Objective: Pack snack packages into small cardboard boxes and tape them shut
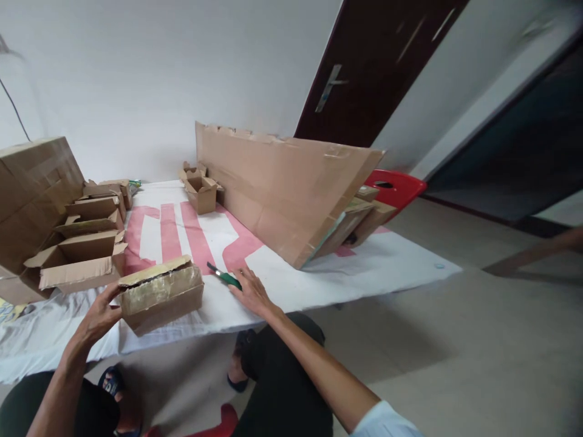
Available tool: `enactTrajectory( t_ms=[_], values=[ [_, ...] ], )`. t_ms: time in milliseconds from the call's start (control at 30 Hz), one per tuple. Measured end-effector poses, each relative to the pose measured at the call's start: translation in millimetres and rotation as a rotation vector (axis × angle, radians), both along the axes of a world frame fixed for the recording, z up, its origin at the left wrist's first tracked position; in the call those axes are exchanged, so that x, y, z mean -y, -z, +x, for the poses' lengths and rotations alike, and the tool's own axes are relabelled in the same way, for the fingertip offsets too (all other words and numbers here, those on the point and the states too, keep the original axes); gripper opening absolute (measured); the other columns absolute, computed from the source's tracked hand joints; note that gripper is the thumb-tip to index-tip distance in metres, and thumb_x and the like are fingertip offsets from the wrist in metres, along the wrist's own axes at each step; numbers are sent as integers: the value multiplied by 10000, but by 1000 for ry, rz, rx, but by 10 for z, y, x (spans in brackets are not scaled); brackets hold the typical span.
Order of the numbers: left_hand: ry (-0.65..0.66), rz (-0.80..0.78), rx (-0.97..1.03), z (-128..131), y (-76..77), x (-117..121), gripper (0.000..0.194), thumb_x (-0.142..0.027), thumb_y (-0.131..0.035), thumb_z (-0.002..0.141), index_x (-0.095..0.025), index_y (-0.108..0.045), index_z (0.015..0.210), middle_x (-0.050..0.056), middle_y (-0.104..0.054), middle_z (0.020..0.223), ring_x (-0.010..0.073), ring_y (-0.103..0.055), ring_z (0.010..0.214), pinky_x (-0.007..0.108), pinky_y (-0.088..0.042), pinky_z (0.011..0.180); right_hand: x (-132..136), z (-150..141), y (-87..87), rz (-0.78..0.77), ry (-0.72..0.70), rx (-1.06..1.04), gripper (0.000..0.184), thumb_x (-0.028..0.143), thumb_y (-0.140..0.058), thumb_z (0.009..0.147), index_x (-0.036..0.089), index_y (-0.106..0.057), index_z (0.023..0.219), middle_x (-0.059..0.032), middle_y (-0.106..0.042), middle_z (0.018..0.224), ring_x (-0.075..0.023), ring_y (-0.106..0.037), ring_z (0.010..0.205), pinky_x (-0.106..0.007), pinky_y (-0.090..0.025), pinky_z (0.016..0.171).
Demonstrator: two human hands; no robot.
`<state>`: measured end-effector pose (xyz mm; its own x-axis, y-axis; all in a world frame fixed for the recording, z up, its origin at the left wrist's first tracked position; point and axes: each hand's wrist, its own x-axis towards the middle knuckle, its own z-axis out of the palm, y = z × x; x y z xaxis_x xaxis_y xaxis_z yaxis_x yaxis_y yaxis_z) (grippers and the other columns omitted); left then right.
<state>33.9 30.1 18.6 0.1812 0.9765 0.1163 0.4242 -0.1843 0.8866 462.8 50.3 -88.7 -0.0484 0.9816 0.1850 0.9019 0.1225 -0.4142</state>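
A small cardboard box (161, 303) sits at the front edge of the cloth-covered table, its top slightly parted along a dark gap. My left hand (101, 312) grips its left end, fingers at the upper corner and thumb on the side. To the right of the box, a green utility knife (225, 277) lies low over the cloth with its dark tip pointing left. My right hand (249, 292) is closed around the rear of its handle, which the fingers partly hide.
Several open cardboard boxes (84, 258) line the left side, beside a large carton (40, 188). Another open box (200, 193) stands at the back. A big cardboard panel (282, 188) leans across the right, with a red chair (396, 185) behind it. White cloth (392, 267) covers the table.
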Motion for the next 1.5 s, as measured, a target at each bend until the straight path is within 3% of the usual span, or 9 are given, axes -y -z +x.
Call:
enactTrajectory(
  t_ms=[133,267,400,500,667,900,1100,1267,1500],
  values=[
    [-8,-5,4,-5,5,-4,692,-587,-915,686,-200,-801,1249,174,-720,1450,411,-683,1299,399,-667,864,42,-184,26,68,-37,-139,457,235,-625,983,200,-659,1437,-188,-640,1429,-361,-585,1353,-533,-505,1130],
    [3,-12,-2,-14,-10,11,716,-608,-917,695,-213,-794,1279,170,-727,1425,407,-691,1286,408,-663,885,15,-464,-6,147,-211,-501,410,312,-619,985,226,-685,1381,-149,-680,1340,-305,-645,1290,-492,-529,1140],
    [3,-32,-25,-79,6,63,822,-646,-898,730,-250,-721,1428,171,-630,1573,437,-604,1431,447,-640,977,-75,-737,-153,47,-269,-836,501,511,-497,1056,231,-650,1442,-152,-673,1432,-290,-668,1315,-445,-586,1068],
    [-37,-73,-40,-139,39,105,1064,-663,-946,660,-284,-592,1590,197,-497,1704,499,-488,1538,519,-600,1051,-68,-861,-291,-45,-292,-906,572,590,-471,1060,245,-627,1488,-138,-682,1449,-292,-660,1333,-448,-569,1100],
    [21,-92,-92,-177,41,120,1418,-616,-1018,559,-289,-327,1754,237,-380,1769,519,-437,1570,566,-535,1134,71,-844,-472,-147,-420,-886,874,552,-805,854,273,-499,1624,-145,-581,1543,-314,-639,1316,-424,-599,997],
    [44,-72,-140,-146,24,83,1414,-562,-1017,568,-275,-309,1758,232,-342,1777,502,-440,1559,580,-539,1136,-127,-745,-660,-272,-517,-770,1350,421,-1005,638,304,-259,1757,-158,-449,1694,-352,-571,1399,-449,-554,1095],
    [39,-12,-199,-193,36,92,1299,-527,-1006,603,-275,-394,1720,229,-407,1719,478,-499,1509,582,-570,1099,-129,-824,-593,-190,-560,-739,1287,373,-991,671,281,-284,1743,-166,-361,1751,-368,-461,1547,-496,-457,1230],
    [66,35,-250,-272,-13,217,1283,-545,-1016,600,-316,-416,1711,208,-205,1833,510,-293,1644,584,-571,1114,37,-851,-473,-73,-562,-606,1313,379,-1003,681,326,-246,1753,-148,-364,1757,-369,-376,1618,-547,-350,1321],
    [106,21,-293,-229,-111,258,1305,-581,-1002,626,-309,-367,1734,193,-148,1856,511,-231,1669,537,-604,1064,-145,-818,-616,-47,-743,-332,1354,462,-1013,704,291,-209,1781,-171,-198,1847,-389,-165,1714,-597,-187,1386]
  ],
)
